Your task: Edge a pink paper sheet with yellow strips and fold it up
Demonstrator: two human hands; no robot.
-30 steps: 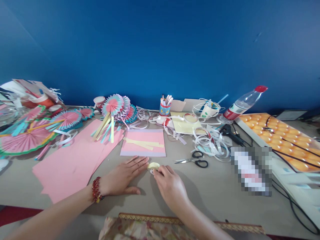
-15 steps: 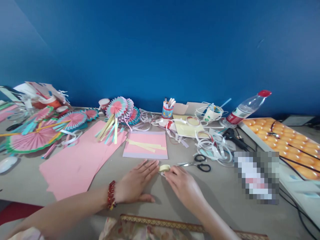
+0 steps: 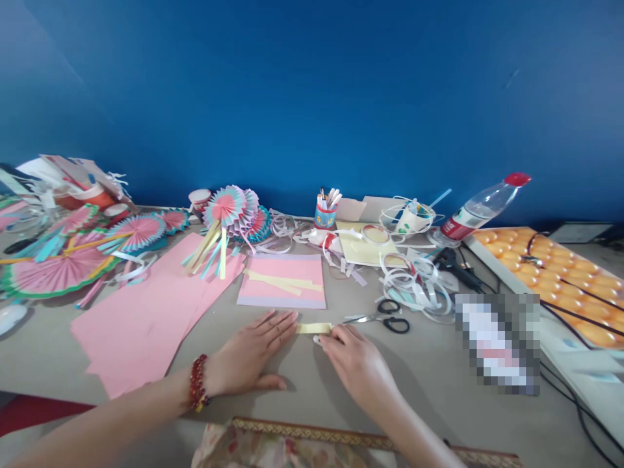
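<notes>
A pale yellow paper strip (image 3: 314,328) stretches between my hands, just above or on the table. My left hand (image 3: 256,353) lies flat, palm down and thumb spread, with its fingertips at the strip's left end. The right end is pinched between the fingers of my right hand (image 3: 358,359). Under those fingers shows a small white rounded piece (image 3: 318,339) whose kind I cannot make out. Beyond the hands, a pink sheet with lilac borders (image 3: 280,299) carries several yellow strips (image 3: 283,283). Black-handled scissors (image 3: 383,317) lie by my right hand, blades toward it.
Large pink sheets (image 3: 146,305) and folded paper fans (image 3: 63,270) cover the left side. At the back stand a pen cup (image 3: 325,216) and a tilted water bottle (image 3: 480,211). White paper curls (image 3: 414,286) and a black glue gun (image 3: 455,270) lie at right.
The yellow strip was bowed up between my hands and is now stretched nearly straight. My hands are slightly farther apart. The camera view has also shifted a little.
</notes>
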